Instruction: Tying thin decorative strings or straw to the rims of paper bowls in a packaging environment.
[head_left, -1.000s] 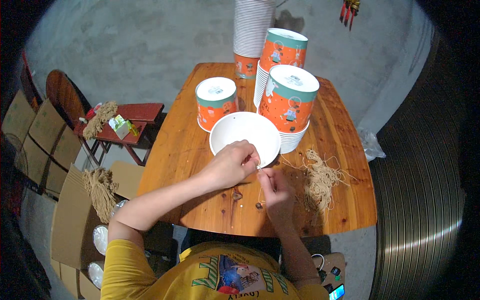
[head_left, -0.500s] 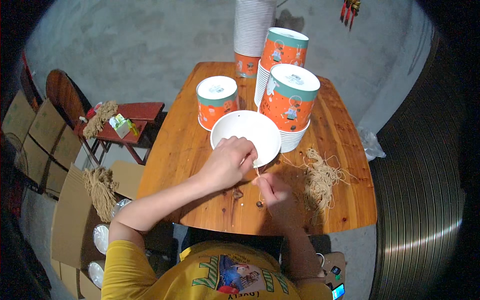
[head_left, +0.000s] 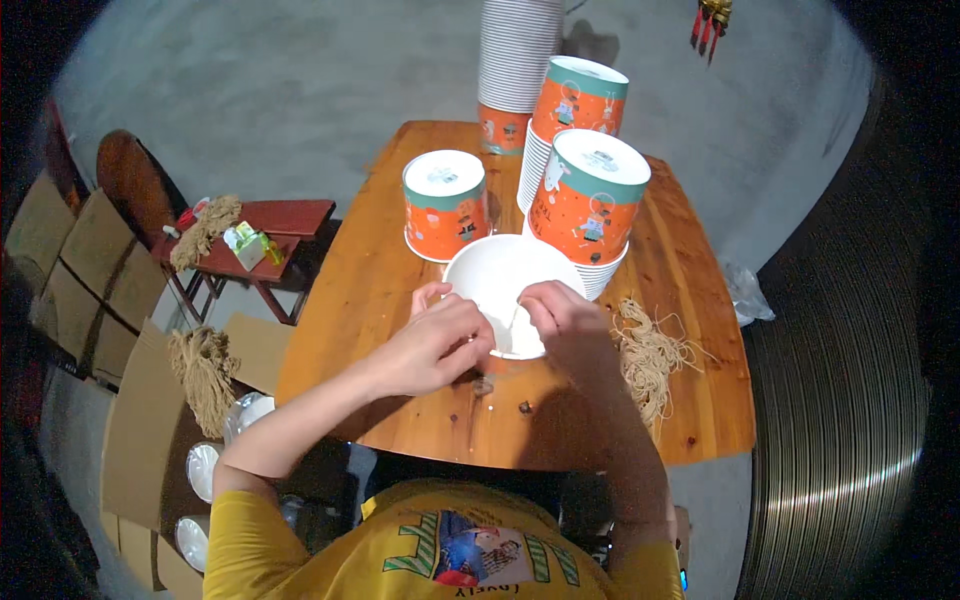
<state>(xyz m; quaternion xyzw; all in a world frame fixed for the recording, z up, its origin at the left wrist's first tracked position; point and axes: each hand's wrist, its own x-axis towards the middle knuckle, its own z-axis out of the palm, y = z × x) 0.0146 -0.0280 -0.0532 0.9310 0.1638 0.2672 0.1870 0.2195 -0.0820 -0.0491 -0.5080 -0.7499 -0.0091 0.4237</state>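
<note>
Wooden table [head_left: 335, 310]; stacked tubs [head_left: 598, 215] crowd the open tub [head_left: 510, 268]; string [head_left: 652, 362] nearby

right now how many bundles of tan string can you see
3: a tangled bundle on the wooden table, a second bundle on the red bench, a third bundle over a cardboard box; more may be hidden.

Small workshop (stacked paper tubs [head_left: 597, 212])

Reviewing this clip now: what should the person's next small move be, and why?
Probably ease the right hand gently upward while the left hand steadies the round white-lined paper tub. The right hand's fingers bend over the open mouth, where a thin pale strand seems to hang; the left hand is at the near-left rim.
</note>
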